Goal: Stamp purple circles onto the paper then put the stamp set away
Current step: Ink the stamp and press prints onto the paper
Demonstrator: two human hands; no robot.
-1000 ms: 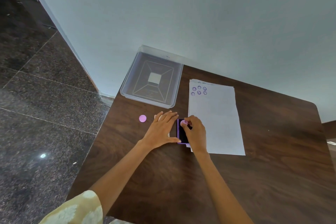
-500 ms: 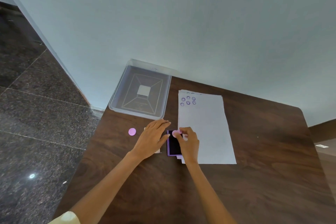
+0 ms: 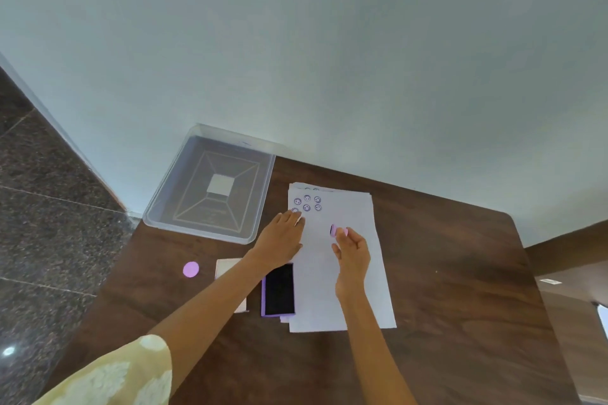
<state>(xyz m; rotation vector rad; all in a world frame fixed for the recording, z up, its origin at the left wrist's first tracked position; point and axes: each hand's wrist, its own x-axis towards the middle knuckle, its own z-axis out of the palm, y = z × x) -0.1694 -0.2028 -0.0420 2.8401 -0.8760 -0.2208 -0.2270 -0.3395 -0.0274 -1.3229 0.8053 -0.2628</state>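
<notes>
The white paper [image 3: 342, 273] lay on the brown wooden table [image 3: 460, 289], its long axis running from the near edge toward the wall, with a cluster of purple circle prints [image 3: 307, 204] at its far left corner. The right hand [image 3: 352, 253] hovered over the upper middle of the sheet, thumb and fingertips pinched around a small round purple stamp [image 3: 336, 231]; the stamp was tilted, its dark face turned toward the left rather than flat down on the page. The left hand [image 3: 283, 240] lay flat with its fingers extended and close together, gripping nothing, pressing the left margin of the paper just below the prints. The ink pad [image 3: 279, 289], a dark rectangle in a purple frame, sat open just beside the paper's left edge, its long axis parallel to the sheet's. A pale card-like lid [image 3: 228, 268] lay left of the pad, partly hidden under the left forearm, and a round purple cap [image 3: 190, 269] sat apart farther left. A clear plastic box [image 3: 210, 187] stood at the table's far left corner against the wall. Half a second before, both hands had been down at the ink pad, the right pressing the stamp onto it and the left steadying it; both had since moved up onto the sheet.
</notes>
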